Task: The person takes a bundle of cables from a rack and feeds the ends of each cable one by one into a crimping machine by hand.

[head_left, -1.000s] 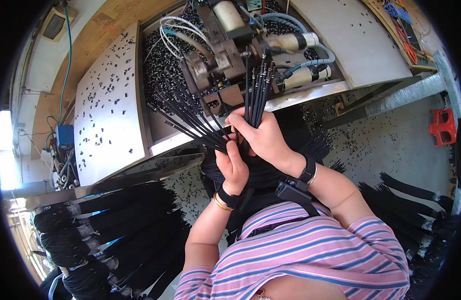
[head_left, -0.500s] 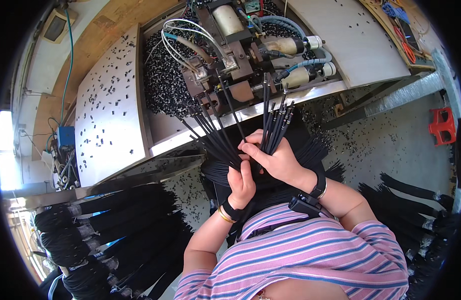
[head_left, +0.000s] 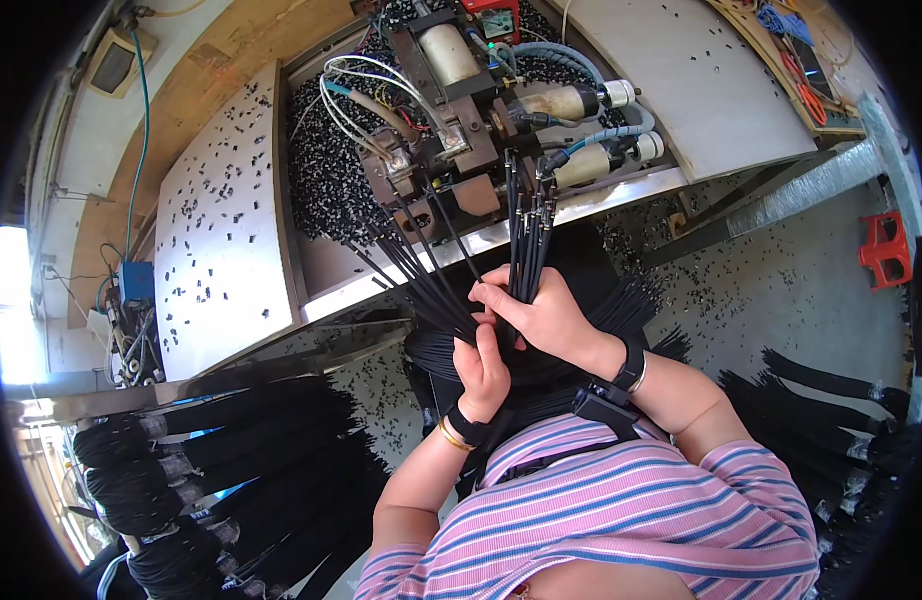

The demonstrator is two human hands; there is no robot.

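Now right hand (head_left: 551, 318) lower, black cords (head_left: 526, 245) nearer machine (head_left: 461, 130).

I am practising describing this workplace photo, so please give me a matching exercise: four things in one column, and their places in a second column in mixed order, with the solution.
Things:
1. right hand
2. left hand
3. red plastic piece
4. tied black cord bundles

Places:
A. on the floor at the far right
B. lower left of the picture
C. gripping the upright cords that reach toward the machine
D. holding the fanned cords slanting up-left

Pairs: 1-C, 2-D, 3-A, 4-B
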